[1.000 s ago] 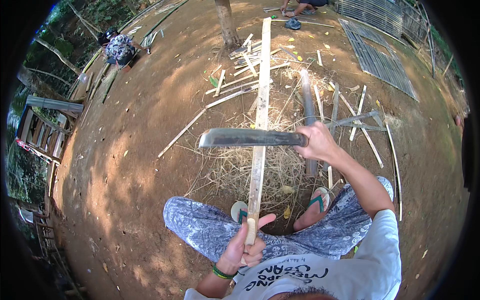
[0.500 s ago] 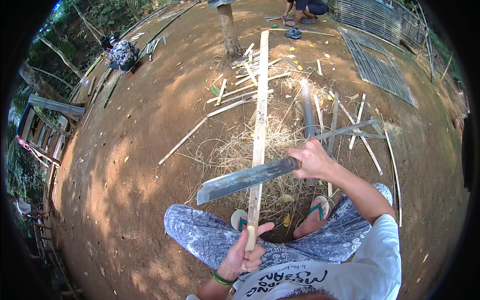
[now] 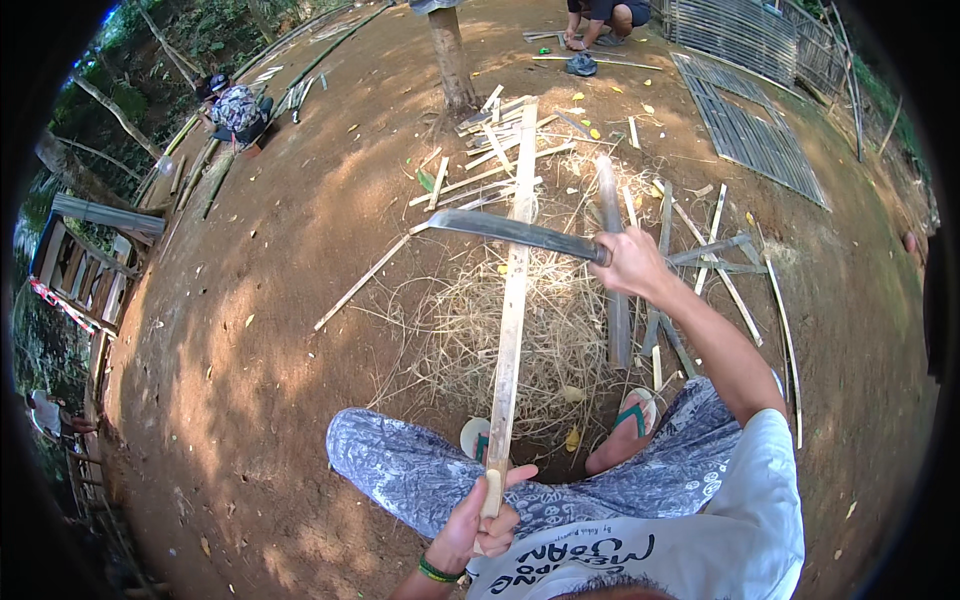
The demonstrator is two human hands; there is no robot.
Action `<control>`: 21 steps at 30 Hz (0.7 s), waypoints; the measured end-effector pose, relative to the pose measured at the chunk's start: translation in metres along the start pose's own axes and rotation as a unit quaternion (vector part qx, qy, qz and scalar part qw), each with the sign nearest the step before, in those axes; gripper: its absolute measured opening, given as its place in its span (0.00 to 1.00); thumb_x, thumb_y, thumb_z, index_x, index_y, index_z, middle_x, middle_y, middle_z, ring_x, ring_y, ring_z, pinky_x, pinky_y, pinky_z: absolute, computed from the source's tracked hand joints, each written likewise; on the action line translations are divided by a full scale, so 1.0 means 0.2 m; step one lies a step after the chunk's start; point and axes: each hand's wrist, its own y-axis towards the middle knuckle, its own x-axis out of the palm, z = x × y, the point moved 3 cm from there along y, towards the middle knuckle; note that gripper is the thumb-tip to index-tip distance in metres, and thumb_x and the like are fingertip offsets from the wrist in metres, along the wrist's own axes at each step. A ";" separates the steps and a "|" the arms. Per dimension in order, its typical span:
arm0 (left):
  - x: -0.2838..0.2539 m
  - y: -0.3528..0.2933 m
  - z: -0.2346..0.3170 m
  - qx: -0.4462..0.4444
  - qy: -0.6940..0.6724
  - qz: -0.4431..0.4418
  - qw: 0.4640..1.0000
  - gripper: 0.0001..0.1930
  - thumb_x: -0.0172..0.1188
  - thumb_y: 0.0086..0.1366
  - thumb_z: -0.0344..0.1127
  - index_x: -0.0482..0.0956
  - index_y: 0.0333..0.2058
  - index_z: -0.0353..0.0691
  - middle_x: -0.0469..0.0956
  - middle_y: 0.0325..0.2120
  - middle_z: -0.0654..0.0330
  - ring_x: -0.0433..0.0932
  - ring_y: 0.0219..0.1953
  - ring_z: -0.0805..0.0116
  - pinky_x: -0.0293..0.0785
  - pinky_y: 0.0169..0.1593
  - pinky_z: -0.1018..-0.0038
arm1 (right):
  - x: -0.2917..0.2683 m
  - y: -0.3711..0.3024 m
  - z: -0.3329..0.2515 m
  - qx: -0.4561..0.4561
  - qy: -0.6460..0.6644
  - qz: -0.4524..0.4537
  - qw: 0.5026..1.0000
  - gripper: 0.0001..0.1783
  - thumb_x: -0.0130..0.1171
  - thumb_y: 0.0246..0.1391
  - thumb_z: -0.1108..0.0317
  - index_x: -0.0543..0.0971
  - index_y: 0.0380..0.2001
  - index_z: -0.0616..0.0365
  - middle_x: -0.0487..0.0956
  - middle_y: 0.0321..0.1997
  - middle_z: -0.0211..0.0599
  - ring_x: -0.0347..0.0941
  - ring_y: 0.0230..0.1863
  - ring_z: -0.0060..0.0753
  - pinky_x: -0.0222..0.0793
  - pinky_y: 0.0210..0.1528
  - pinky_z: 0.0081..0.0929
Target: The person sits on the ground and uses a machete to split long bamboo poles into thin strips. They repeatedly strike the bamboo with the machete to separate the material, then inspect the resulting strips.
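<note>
A long, pale bamboo strip (image 3: 509, 345) runs away from me between my legs, its far end over a pile of split strips. My left hand (image 3: 478, 520) is closed round its near end, thumb lying along the top and index finger stretched out. My right hand (image 3: 634, 264) grips the handle of a machete (image 3: 500, 228). The dark, broad blade points left and lies across the strip's far half; whether it touches the strip I cannot tell. Below the strip lies a heap of thin bamboo shavings (image 3: 450, 325).
Right of the heap lies a dark bamboo pole (image 3: 613, 320), with crossed grey strips (image 3: 715, 255) beyond it. Split strips (image 3: 470, 175) are piled by a tree trunk (image 3: 452, 60). A slatted bamboo panel (image 3: 750, 130) lies far right. Other people crouch far left and at the top.
My right hand has carried the machete away from me along the strip, from its near half to its far half. The strip's far end has dropped nearer; my left hand keeps its grip.
</note>
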 end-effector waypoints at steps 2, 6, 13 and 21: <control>-0.01 -0.02 -0.01 0.003 0.011 0.008 1.000 0.36 0.28 0.76 0.63 0.48 0.72 0.45 0.48 0.14 0.73 0.47 0.10 0.84 0.44 0.12 0.80 | 0.06 -0.06 -0.10 -0.147 -0.010 0.077 0.986 0.09 0.54 0.42 0.66 0.75 0.15 0.56 0.70 0.09 0.34 0.66 0.10 0.34 0.71 0.19 0.38; -0.01 -0.07 -0.02 -0.024 0.036 0.005 0.999 0.37 0.28 0.75 0.63 0.46 0.72 0.43 0.48 0.14 0.73 0.47 0.10 0.84 0.43 0.13 0.81 | 0.00 0.07 0.18 0.071 0.005 -0.031 0.997 0.08 0.53 0.45 0.66 0.76 0.17 0.55 0.69 0.09 0.32 0.64 0.12 0.27 0.70 0.19 0.30; -0.08 -0.10 0.00 -0.014 0.045 0.014 0.999 0.39 0.27 0.75 0.65 0.45 0.72 0.41 0.49 0.14 0.73 0.47 0.11 0.84 0.43 0.13 0.81 | 0.03 -0.02 0.01 -0.103 -0.013 0.042 0.994 0.09 0.56 0.42 0.65 0.78 0.17 0.58 0.71 0.08 0.35 0.68 0.11 0.36 0.72 0.22 0.39; -0.10 -0.10 -0.03 -0.017 0.018 0.004 1.000 0.40 0.29 0.74 0.67 0.47 0.72 0.43 0.49 0.15 0.73 0.47 0.11 0.84 0.42 0.14 0.81 | 0.03 0.03 0.06 0.012 0.033 0.026 0.999 0.09 0.57 0.42 0.65 0.79 0.19 0.59 0.73 0.10 0.38 0.72 0.13 0.38 0.75 0.26 0.41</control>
